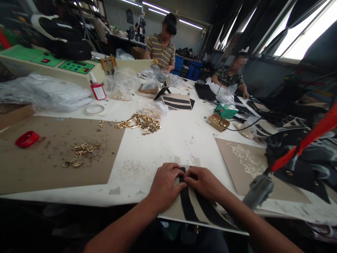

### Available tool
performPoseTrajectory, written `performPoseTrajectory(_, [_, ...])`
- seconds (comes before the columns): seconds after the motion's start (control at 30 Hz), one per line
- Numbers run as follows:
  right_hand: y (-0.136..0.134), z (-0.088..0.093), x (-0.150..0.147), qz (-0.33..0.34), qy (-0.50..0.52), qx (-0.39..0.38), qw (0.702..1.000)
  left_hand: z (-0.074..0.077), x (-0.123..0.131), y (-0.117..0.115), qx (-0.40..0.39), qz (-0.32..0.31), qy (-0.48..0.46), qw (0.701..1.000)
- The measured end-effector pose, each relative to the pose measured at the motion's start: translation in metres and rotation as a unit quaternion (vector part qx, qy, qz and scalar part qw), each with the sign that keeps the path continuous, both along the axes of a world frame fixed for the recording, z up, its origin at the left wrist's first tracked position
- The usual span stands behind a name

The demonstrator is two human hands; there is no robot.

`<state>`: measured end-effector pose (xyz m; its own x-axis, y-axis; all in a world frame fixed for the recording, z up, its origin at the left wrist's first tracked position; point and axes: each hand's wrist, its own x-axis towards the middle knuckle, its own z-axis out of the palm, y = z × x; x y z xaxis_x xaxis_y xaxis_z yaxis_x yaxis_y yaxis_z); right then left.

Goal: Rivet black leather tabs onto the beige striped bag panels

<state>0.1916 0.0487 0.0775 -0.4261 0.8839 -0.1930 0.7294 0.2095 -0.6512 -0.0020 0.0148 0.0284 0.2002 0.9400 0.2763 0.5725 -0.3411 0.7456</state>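
A beige panel with black strips [186, 203] lies at the near edge of the white table, its lower end sticking out over the edge. My left hand [165, 185] rests on its left side, fingers curled and thumb drawn in at the left black strip. From the other side my right hand [204, 181] pinches the same strip near the panel's far end. The fingertips of both hands almost meet there. Whether some small part sits under them is hidden. Just past the hands, pale tape-like patches [197, 161] lie on the table.
Gold buckles [147, 123] are heaped mid-table, with more gold fittings [85, 149] on the left brown board [105, 172]. A grey tool [259, 189] on a red cord hangs close by my right forearm. Small pale pieces [247, 160] cover the right board. Two people work across the table.
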Motion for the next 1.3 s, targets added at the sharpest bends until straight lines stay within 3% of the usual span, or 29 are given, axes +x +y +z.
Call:
performPoseTrajectory(0.4, [0.006, 0.005, -0.009, -0.065, -0.078, -0.022, 0.995, 0.0, 0.002, 0.001, 0.001, -0.004, 0.016, 1.0])
performPoseTrajectory(0.5, [0.001, 0.006, -0.005, -0.073, -0.025, -0.016, 0.997, 0.002, 0.003, 0.002, 0.007, -0.004, 0.025, 1.0])
performPoseTrajectory(0.6, [-0.015, 0.008, 0.009, -0.11, 0.097, 0.0, 0.989, 0.002, 0.005, 0.003, 0.012, -0.007, 0.038, 0.999])
performPoseTrajectory(0.73, [-0.063, 0.007, 0.055, -0.288, 0.218, 0.087, 0.929, -0.001, 0.007, 0.007, 0.025, -0.006, 0.051, 0.998])
performPoseTrajectory(0.83, [-0.103, -0.003, 0.103, -0.441, 0.199, 0.154, 0.861, -0.004, 0.009, 0.012, 0.042, -0.003, 0.057, 0.998])
performPoseTrajectory(0.93, [-0.127, -0.021, 0.145, -0.531, 0.153, 0.149, 0.82, -0.004, 0.011, 0.014, 0.046, -0.011, 0.055, 0.997])
performPoseTrajectory(1.0, [-0.128, -0.032, 0.162, -0.535, 0.142, 0.125, 0.823, -0.002, 0.011, 0.013, 0.039, -0.016, 0.054, 0.998])
performPoseTrajectory(1.07, [-0.12, -0.039, 0.167, -0.511, 0.109, 0.106, 0.846, 0.001, 0.01, 0.011, 0.033, -0.018, 0.055, 0.998])
performPoseTrajectory(1.17, [-0.105, -0.035, 0.159, -0.484, 0.046, 0.089, 0.869, 0.002, 0.008, 0.006, 0.028, -0.021, 0.065, 0.997])
performPoseTrajectory(1.23, [-0.095, -0.027, 0.146, -0.459, 0.108, 0.079, 0.878, 0.003, 0.007, 0.004, 0.027, -0.021, 0.069, 0.997])
performPoseTrajectory(1.3, [-0.083, -0.015, 0.127, -0.428, 0.277, 0.061, 0.858, 0.003, 0.006, 0.003, 0.024, -0.019, 0.07, 0.997])
